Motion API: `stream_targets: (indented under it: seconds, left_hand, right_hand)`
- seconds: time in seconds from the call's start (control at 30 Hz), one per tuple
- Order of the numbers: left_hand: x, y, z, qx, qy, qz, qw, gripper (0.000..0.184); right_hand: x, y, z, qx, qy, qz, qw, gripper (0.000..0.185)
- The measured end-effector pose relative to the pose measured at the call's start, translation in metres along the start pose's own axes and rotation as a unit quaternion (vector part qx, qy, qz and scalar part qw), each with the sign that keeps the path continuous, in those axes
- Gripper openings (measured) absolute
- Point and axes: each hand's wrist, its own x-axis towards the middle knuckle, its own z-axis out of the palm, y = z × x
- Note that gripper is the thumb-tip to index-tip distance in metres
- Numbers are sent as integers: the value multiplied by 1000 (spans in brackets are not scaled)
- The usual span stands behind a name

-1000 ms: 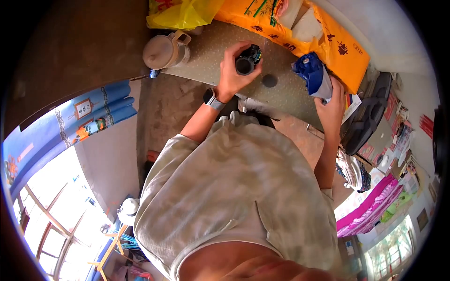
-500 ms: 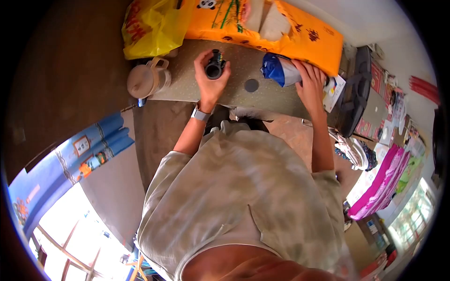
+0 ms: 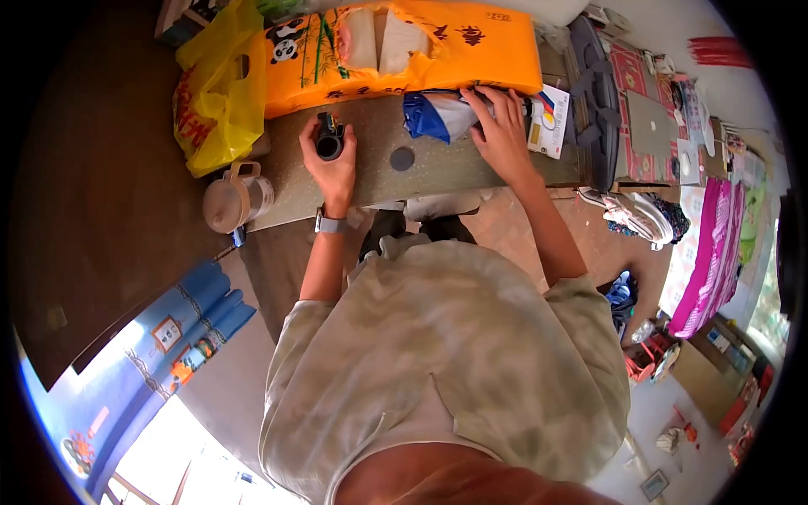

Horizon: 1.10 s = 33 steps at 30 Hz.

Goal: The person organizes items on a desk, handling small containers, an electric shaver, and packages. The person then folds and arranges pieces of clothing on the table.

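Observation:
My left hand (image 3: 331,168), with a watch on its wrist, is wrapped round a black cylindrical object (image 3: 328,147) whose round open end faces me. A round dark disc (image 3: 402,159) lies on the speckled tabletop (image 3: 379,187) between my hands. My right hand (image 3: 502,139) rests over a blue and silver pouch-like bundle (image 3: 439,116), fingers spread and touching its right end. Directly behind the bundle lies a torn orange package (image 3: 497,52) with a panda print.
A yellow plastic bag (image 3: 220,101) and a lidded jug (image 3: 227,202) stand at the left. Right of my right hand are a white box (image 3: 549,122) and a black bag (image 3: 595,101). A laptop (image 3: 648,124) lies on a red-patterned surface farther right.
The view has swung to the right. My right hand has laid the blue and silver bundle down against the orange package and its fingers have spread. The black object remains in my left hand.

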Motion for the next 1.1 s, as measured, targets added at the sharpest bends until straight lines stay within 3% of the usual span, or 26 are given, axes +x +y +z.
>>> stream_targets:
  seconds: [0.33,0.5,0.67,0.73,0.87,1.07,1.1]
  left_hand:
    - [-6,-10,-1,59,-10,40,997,44]
    - [-12,-8,-2,65,-2,21,998,43]
    - [-12,-8,-4,91,7,10,996,46]
    - [-10,-6,-5,35,-19,3,999,44]
    - [-10,-2,-11,62,-41,-6,997,42]
    - [-8,-9,-14,39,-56,-14,998,43]
    - [-7,-8,-13,40,-50,-7,998,44]
  right_hand:
    - [-5,-1,-7,15,25,-4,1000,64]
    - [-13,-31,-6,85,101,-5,991,46]
    - [-20,-84,29,204,44,-54,977,34]
    - [-15,-101,36,203,-25,-52,978,31]
    - [-12,-113,46,183,-92,12,979,35]
    - [10,-121,51,167,-76,0,983,36]
    - [21,-129,48,240,-73,37,967,37]
